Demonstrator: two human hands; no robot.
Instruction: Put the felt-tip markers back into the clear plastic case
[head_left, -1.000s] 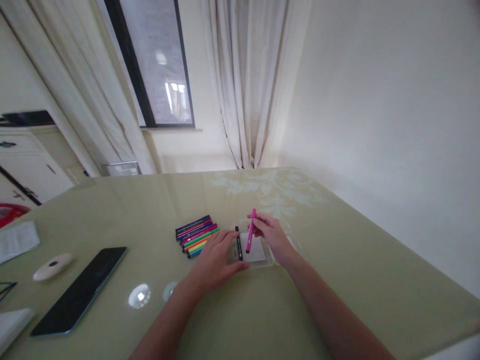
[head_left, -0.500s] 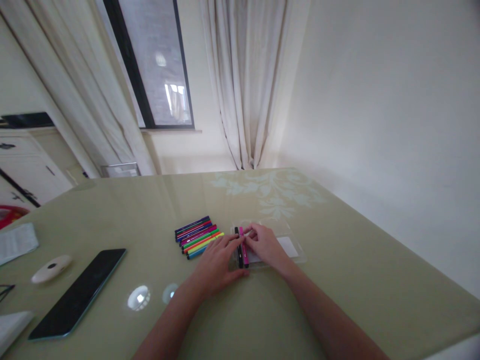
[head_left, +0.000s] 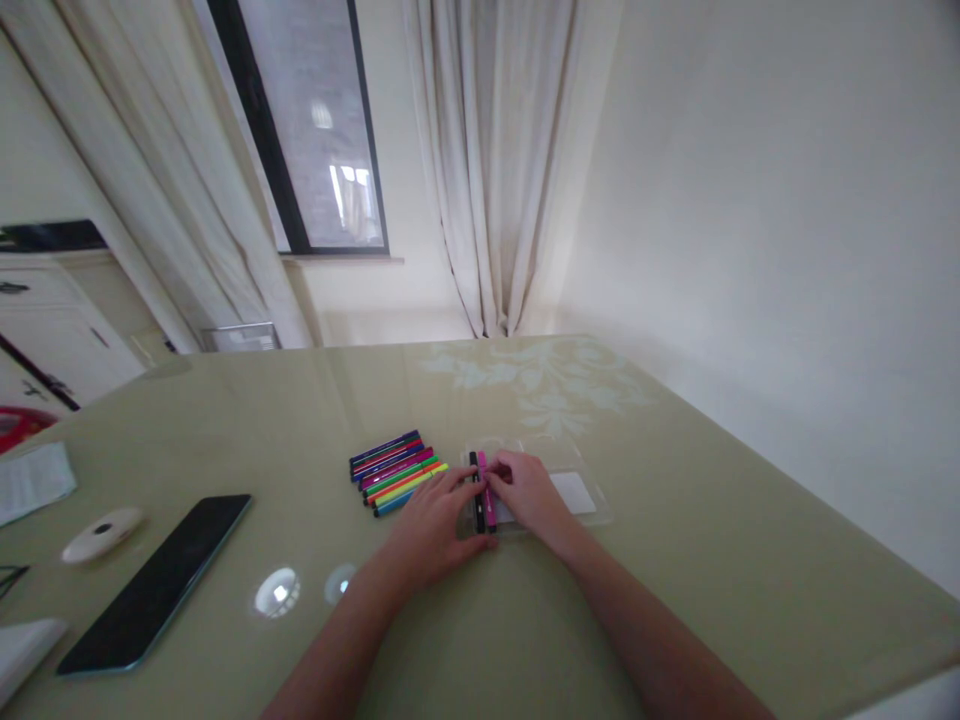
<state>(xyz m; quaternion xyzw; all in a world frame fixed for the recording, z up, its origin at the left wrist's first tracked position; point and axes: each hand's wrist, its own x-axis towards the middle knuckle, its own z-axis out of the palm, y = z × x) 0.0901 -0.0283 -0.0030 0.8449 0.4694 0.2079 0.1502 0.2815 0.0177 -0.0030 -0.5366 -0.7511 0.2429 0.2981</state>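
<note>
A clear plastic case [head_left: 600, 508] lies flat on the table, with a black marker [head_left: 480, 515] and a pink marker [head_left: 491, 512] side by side in its left part. My right hand [head_left: 527, 492] has its thumb and index finger closed on the upper half of the pink marker. From the left, my left hand [head_left: 435, 520] reaches over the case's edge, fingers stretched and apart. Its index fingertip touches the markers, while its thumb rests by their near ends. Several coloured markers [head_left: 394, 472] lie in a row beside my left hand, partly covered by it.
A white card [head_left: 574, 493] shows in the right part of the case. On the table's left are a dark phone-like slab [head_left: 161, 580], a white oval device [head_left: 103, 536] and paper [head_left: 34, 485]. A wall [head_left: 787, 250] borders the right edge.
My right fingertips have shifted very slightly to the left on the pink marker. My left hand and the markers stay practically where they were.
</note>
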